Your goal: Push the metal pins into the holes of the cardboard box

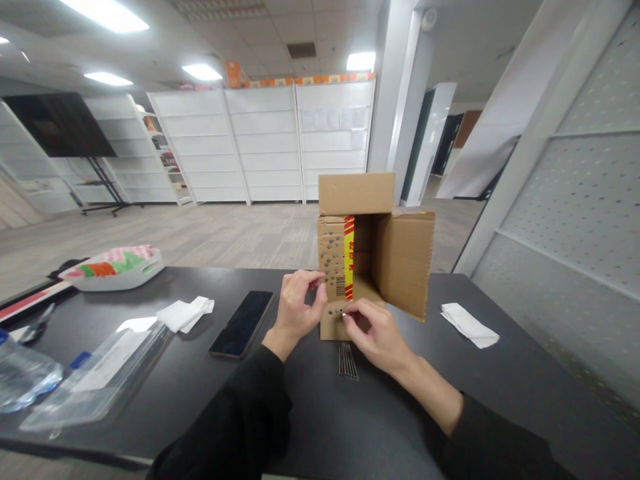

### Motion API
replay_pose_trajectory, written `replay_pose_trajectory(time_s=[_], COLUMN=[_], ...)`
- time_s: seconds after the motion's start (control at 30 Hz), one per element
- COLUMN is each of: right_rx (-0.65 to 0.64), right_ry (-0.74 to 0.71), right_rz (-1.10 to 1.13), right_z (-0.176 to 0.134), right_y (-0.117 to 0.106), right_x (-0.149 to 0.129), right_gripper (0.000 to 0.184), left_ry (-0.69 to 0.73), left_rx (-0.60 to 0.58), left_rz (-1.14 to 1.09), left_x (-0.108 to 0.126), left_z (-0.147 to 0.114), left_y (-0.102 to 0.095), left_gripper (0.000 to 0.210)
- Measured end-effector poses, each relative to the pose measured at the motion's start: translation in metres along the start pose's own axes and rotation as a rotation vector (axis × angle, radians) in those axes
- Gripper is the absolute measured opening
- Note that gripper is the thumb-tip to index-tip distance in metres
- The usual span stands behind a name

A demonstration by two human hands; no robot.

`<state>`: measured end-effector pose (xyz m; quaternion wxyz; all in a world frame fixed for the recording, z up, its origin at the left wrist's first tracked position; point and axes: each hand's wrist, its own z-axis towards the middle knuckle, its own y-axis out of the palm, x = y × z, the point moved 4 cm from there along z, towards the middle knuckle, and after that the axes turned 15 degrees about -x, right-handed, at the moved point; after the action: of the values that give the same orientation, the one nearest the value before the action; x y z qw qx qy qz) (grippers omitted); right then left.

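Here, hands (333, 320) on open cardboard box (373, 253); inside prob. empty.

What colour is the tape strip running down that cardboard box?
Yellow with red markings, on the brown cardboard box; the tape strip shows clearly in the head view.

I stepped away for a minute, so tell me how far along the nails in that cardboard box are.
Many nails already dot the cardboard box front panel. In hand: the right hand pinches at the lower row of holes, and the left hand grips the panel's edge. Left: a small pile of nails on the black table.
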<state>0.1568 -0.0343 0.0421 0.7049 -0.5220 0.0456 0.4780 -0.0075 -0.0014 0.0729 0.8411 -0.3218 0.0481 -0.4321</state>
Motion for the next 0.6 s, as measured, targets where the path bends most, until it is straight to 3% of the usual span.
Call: replay_pose_trajectory(time_s=[0.33, 0.6], right_rx=[0.08, 0.04], right_ry=[0.012, 0.004], right_rz=[0.03, -0.015], right_z=[0.002, 0.003], right_y=[-0.002, 0.001], right_x=[0.01, 0.013], right_gripper=[0.012, 0.012], left_ry=[-0.006, 0.003], left_rx=[0.002, 0.002], left_rz=[-0.002, -0.004], left_x=[0.001, 0.003], left_z=[0.001, 0.002], left_y=[-0.002, -0.003], left_gripper=[0.015, 0.015])
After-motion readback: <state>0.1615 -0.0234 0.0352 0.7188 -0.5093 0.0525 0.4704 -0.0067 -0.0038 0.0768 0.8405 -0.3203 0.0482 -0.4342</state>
